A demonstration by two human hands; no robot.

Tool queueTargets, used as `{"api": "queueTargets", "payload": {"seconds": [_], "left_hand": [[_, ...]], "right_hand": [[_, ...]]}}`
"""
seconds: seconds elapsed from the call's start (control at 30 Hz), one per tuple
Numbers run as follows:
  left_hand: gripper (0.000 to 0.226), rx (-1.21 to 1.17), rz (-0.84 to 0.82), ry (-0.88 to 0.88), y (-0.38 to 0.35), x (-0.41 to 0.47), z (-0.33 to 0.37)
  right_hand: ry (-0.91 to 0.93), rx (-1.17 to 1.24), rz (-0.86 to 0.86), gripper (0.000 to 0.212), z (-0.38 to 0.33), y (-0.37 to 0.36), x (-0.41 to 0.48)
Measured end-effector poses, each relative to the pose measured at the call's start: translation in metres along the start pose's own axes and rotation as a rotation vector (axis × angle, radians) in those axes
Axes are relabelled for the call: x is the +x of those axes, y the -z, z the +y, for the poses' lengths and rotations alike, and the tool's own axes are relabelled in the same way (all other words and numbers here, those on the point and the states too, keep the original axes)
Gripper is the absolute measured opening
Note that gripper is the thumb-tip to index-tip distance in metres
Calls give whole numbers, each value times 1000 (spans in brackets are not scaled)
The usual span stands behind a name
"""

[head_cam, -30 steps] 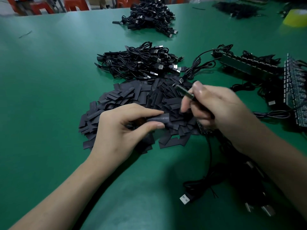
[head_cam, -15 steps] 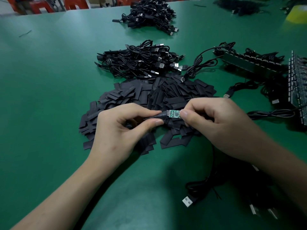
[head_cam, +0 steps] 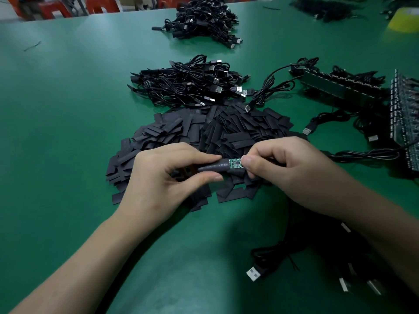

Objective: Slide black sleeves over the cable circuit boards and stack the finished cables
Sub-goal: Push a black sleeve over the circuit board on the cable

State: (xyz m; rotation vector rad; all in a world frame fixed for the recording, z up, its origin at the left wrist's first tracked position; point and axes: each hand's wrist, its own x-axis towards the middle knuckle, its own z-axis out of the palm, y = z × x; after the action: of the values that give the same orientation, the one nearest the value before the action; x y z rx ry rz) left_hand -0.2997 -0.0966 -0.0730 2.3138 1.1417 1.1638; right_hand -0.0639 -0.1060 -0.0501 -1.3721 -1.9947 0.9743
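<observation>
On the green counter (head_cam: 68,132) a broad pile of loose sleeves (head_cam: 204,130) is spread. Just beyond it lies a stack of finished cables (head_cam: 188,85), with a second stack (head_cam: 204,21) farther off. Over the near edge of the pile, the left hand (head_cam: 163,177) is curled, and one black sleeve (head_cam: 215,167) is pinched between its thumb and forefinger with the mouth turned to the right. The right hand (head_cam: 290,173) is closed on the far end of the green circuit board (head_cam: 235,163), which is gripped between thumb and fingers. The board's leading end is met by the sleeve mouth and appears to be just inside, though the overlap cannot be made out clearly. If the flat sleeve is squeezed too hard, its mouth may be closed and the board's corners or components snagged. If the board is pushed at an angle, the sleeve could be buckled or the soldered wires strained. A second ago the board was held raised and apart from the sleeve. It has since been lowered and lined up with the mouth, while the left hand's grip has hardly shifted.
</observation>
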Motion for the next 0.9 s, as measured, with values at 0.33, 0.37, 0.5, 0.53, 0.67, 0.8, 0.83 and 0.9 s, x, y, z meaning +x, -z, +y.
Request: {"api": "queueTargets", "payload": {"seconds": [0.33,0.37,0.5,0.53,0.67,0.8,0.83,0.9], "left_hand": [[27,-5,-80,-31,-6,-3,4],[27,-11,-85,-31,-7,-3,4],[21,-50,-60,-4,-9,-3,5],[21,-57,-38,11,-9,-2,4],[20,-129,28,80,-8,-2,2],[19,-189,34,95,-9,-3,3],[19,-198,38,98,-10,-3,3],[18,-202,40,102,-11,-4,4]], "right_hand": [[57,-91,-19,28,-4,-8,-3],[67,-91,-14,27,-3,-10,-3],[164,-74,69,12,1,-11,-3],[198,-56,110,7,2,-10,-3],[365,-106,250,5,2,-7,-4],[437,-191,304,3,2,-7,-4],[451,-202,315,3,2,-7,-4],[473,-217,329,4,2,-7,-4]]}}
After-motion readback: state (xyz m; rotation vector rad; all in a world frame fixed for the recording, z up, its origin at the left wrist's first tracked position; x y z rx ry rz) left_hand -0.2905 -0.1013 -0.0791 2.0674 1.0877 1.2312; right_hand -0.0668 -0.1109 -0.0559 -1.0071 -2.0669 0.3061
